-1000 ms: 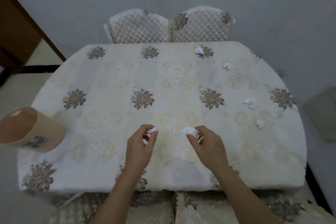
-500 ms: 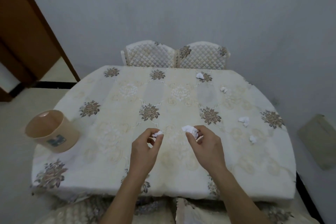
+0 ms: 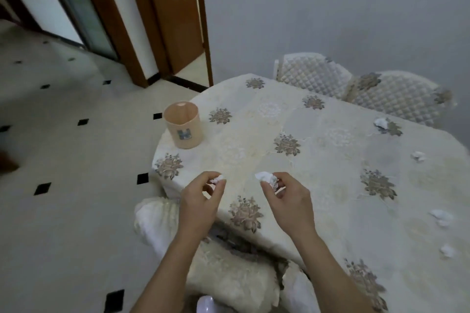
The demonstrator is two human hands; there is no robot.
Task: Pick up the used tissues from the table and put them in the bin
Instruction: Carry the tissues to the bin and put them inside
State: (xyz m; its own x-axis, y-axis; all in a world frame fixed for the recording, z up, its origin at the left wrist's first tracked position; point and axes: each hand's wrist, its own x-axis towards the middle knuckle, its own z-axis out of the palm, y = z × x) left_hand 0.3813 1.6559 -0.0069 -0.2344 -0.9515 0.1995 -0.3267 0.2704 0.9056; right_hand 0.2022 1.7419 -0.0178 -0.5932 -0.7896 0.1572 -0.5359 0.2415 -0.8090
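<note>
While the cloth-covered table [image 3: 254,155] filled the right of the view, the bin [image 3: 175,122] stood upright on its left corner, well apart from both hands. The left hand [image 3: 201,201] pinched a small tissue wad [image 3: 217,180] between thumb and fingertips. The right hand [image 3: 287,201] was clamped likewise on a larger tissue wad [image 3: 267,178], and both wads were held above the table's near edge. Four loose tissues [image 3: 441,216] lay on the cloth toward the right.

Judged step: carrying both wads to the bin. Done well, each hand would arrive directly over the open mouth before letting go, without nudging the light bin off its corner.

The bin's floor was mostly hidden by its wall. The table's right side was cut off, so further tissues could not be ruled out.
</note>
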